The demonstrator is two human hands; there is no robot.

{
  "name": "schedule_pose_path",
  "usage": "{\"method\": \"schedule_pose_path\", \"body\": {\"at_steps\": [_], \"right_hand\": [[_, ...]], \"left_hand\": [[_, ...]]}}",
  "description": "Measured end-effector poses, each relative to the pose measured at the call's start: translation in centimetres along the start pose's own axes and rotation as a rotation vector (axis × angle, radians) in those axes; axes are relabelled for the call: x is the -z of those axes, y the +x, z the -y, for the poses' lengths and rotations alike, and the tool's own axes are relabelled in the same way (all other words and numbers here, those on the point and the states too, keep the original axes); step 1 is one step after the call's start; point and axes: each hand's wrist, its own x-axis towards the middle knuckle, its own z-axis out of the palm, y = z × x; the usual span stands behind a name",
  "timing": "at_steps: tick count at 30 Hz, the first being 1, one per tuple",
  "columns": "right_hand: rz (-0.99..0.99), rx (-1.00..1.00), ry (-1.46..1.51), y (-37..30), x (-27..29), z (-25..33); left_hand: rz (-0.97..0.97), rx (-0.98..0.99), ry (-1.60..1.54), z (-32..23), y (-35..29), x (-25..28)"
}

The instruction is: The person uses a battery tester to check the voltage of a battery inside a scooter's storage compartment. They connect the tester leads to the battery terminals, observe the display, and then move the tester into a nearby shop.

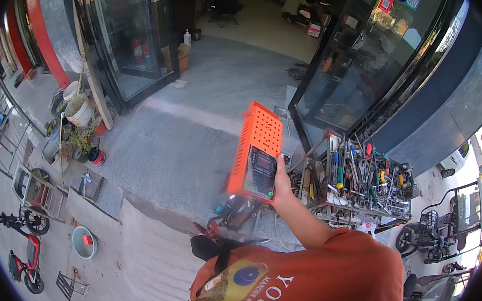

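The right hand [281, 182] is lifting the orange charger box [255, 149] just left of the tool rack [364, 182], fingers clenching its lower edge. It is seemingly being inspected, and moving it is calling for a steady grip. The left hand is not showing.

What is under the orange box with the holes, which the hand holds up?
Under the orange box, red and dark clamps with cables lie on the grey pavement. The right hand grips its lower edge. The box hides the ground directly behind it.
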Motion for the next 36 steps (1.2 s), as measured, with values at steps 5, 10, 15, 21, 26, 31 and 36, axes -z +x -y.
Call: {"method": "schedule_pose_path", "body": {"at_steps": [5, 10, 15, 21, 26, 31, 36], "right_hand": [[-0.009, 0.042, -0.017, 4.3, -9.5, 3.6], [-0.086, 0.155, -0.036, 8.5, -15.7, 6.4], [-0.191, 0.234, -0.058, 14.3, -20.7, 6.5], [-0.275, 0.317, 0.021, 20.6, -26.0, 8.1], [-0.463, 0.35, 0.069, 23.2, -32.1, 10.9], [-0.572, 0.394, 0.085, 27.3, -37.3, 14.4], [-0.631, 0.352, 0.151, 33.2, -40.4, 19.3]], "left_hand": [[0.011, 0.343, -0.1, 13.6, 1.4, 0.3], [-0.032, 0.835, -0.141, 25.9, -5.6, 2.6], [-0.154, 1.201, -0.054, 29.9, -13.7, 8.4], [-0.282, 1.382, 0.072, 37.2, -12.6, 19.5], [-0.31, 1.435, 0.127, 44.9, -6.7, 26.3], [-0.3, 1.511, 0.124, 50.7, -3.4, 27.3], [-0.221, 1.458, 0.147, 60.2, 3.1, 24.8]]}}
